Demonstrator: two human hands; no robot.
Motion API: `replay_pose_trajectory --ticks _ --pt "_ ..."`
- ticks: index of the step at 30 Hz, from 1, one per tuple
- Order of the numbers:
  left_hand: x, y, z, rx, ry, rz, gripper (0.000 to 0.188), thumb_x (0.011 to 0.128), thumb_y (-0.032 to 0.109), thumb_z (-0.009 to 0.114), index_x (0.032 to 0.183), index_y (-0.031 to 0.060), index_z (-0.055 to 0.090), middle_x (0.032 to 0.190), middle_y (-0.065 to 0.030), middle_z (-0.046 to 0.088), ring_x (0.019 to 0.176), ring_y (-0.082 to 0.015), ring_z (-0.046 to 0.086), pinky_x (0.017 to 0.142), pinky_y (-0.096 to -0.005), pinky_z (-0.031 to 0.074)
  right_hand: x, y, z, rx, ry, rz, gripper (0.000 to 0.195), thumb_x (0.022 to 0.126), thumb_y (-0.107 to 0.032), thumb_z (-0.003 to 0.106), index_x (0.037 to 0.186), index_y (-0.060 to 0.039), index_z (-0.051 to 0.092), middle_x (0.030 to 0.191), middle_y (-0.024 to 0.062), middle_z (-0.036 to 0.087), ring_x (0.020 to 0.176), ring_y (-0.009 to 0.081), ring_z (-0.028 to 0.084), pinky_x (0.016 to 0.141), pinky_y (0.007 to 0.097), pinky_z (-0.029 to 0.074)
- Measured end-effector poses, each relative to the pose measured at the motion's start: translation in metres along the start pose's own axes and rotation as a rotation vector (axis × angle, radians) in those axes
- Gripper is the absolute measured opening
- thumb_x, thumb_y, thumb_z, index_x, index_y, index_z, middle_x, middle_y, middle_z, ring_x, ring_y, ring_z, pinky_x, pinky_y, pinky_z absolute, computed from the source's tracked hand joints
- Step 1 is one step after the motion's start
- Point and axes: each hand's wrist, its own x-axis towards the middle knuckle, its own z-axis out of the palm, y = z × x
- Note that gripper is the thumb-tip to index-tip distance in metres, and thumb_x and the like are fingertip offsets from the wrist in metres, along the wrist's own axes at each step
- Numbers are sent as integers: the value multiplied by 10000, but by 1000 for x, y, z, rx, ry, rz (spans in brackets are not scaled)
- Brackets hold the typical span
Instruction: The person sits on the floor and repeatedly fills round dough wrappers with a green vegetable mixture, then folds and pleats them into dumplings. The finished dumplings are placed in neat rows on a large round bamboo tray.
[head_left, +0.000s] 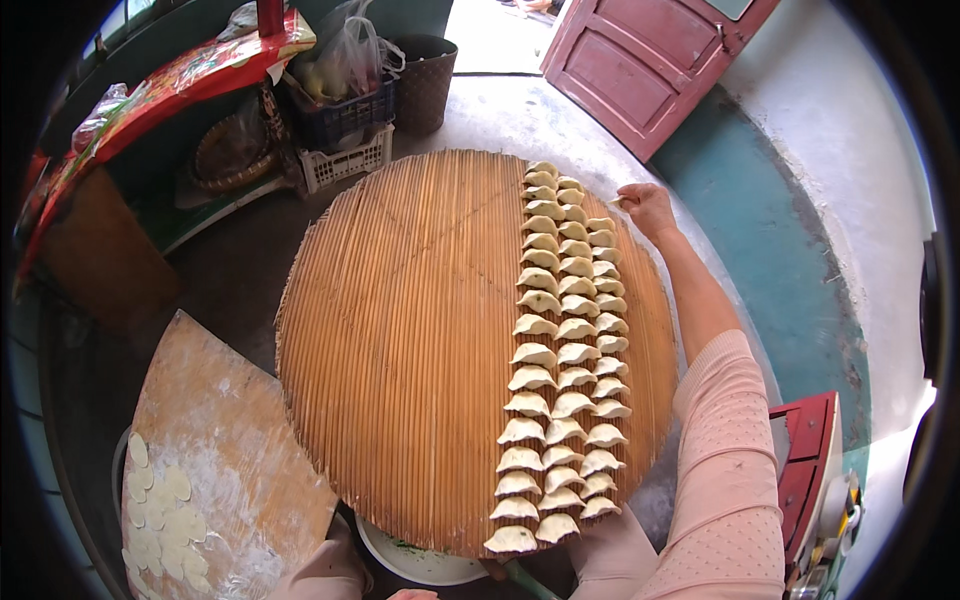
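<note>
My right hand (649, 210) reaches to the far right rim of a round sorghum-stalk tray (397, 315). Its fingertips pinch a small pale dumpling (617, 201), mostly covered by the fingers. Three lengthwise rows of raw crescent dumplings (576, 328) lie on the tray's right side, the rightmost row starting nearest that hand. Only a sliver of my left hand (412, 595) shows at the bottom edge, so its fingers and anything in them are hidden. Just above it, a white bowl (427, 567) with green bits inside sits partly under the tray.
At lower left, a floured wooden board (255, 442) bears several round dough wrappers (161, 517). Behind the tray stand crates (349, 161) and a brown bin (425, 86). A pink door (645, 64) stands ajar at the back. A red cabinet (806, 442) is at right.
</note>
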Motion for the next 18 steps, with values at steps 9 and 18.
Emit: replay_pose_trajectory --ticks 9,18 --pt "12 -8 -4 115 121 -3 421 750 140 717 1145 22 633 931 -86 636 851 -238 610 838 -406 477 26 13 39 -27 -191 -2 192 750 10 680 926 -37 742 883 138 713 803 220 680 766 303 544" --pt "11 -14 0 191 134 33 409 745 133 727 1137 48 650 910 -55 640 817 -199 607 840 -373 485 25 23 42 -129 -158 1 215 733 7 667 925 -50 746 848 158 707 766 260 677 741 321 541"
